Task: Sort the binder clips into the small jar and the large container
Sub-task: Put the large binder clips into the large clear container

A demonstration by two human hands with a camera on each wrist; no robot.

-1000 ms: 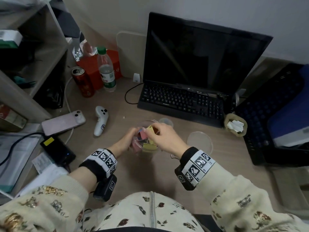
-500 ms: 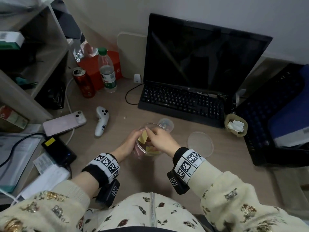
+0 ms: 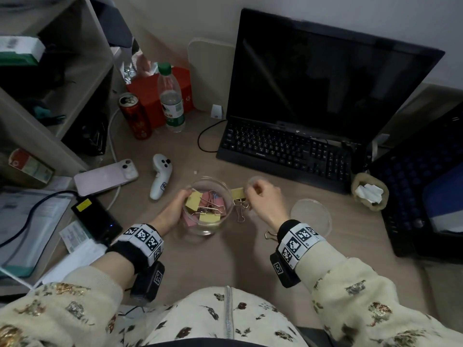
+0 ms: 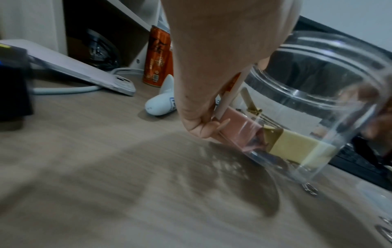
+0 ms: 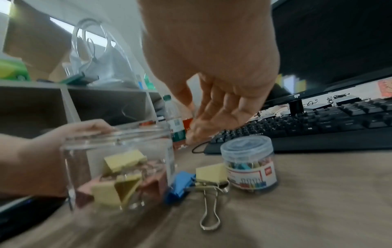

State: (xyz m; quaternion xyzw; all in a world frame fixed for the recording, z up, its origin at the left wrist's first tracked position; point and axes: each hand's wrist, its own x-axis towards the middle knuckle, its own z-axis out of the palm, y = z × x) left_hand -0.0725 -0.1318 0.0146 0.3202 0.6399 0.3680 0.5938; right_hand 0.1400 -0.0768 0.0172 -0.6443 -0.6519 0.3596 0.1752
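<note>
My left hand [image 3: 179,202] grips the left wall of the large clear container [image 3: 213,227], which stands on the desk and holds several yellow and pink binder clips [image 3: 209,204]. In the left wrist view the hand [image 4: 212,75] wraps the container [image 4: 331,94]. My right hand [image 3: 261,196] hovers just right of it, fingers loose and empty [image 5: 210,120]. Beneath it on the desk lie a yellow clip [image 5: 210,172] and a blue clip [image 5: 180,184]. The small jar [image 5: 249,162], with small coloured clips inside, stands beside them.
A round clear lid [image 3: 310,217] lies right of my right hand, and a small gold clip [image 3: 269,235] sits by my right wrist. Behind are a black keyboard [image 3: 283,151] and monitor. A white controller [image 3: 160,176], a phone [image 3: 105,176], a can and a bottle stand to the left.
My right hand held a yellow clip over the large container, lowered it inside, then came out empty and moved right. My left hand kept its hold on the container.
</note>
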